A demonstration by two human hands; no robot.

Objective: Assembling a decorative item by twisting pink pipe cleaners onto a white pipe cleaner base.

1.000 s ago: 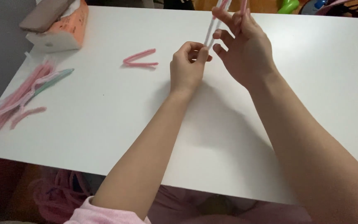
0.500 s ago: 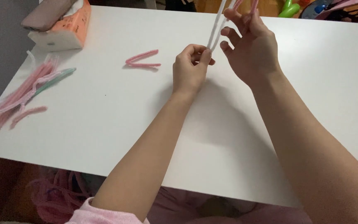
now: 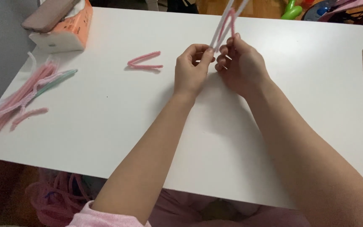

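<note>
Fingers of the left hand [image 3: 192, 67] and right hand [image 3: 240, 63] pinch the fuzzy sticks [image 3: 225, 25] above the table [image 3: 106, 117], one folded pink piece [image 3: 144, 61] looks done, and many sticks [image 3: 17, 98] wait.

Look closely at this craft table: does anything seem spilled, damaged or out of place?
Nothing is spilled or broken. The only oddity is the pile of pink pipe cleaners, which splays loosely over the table's left edge, with some ends hanging off.
</note>
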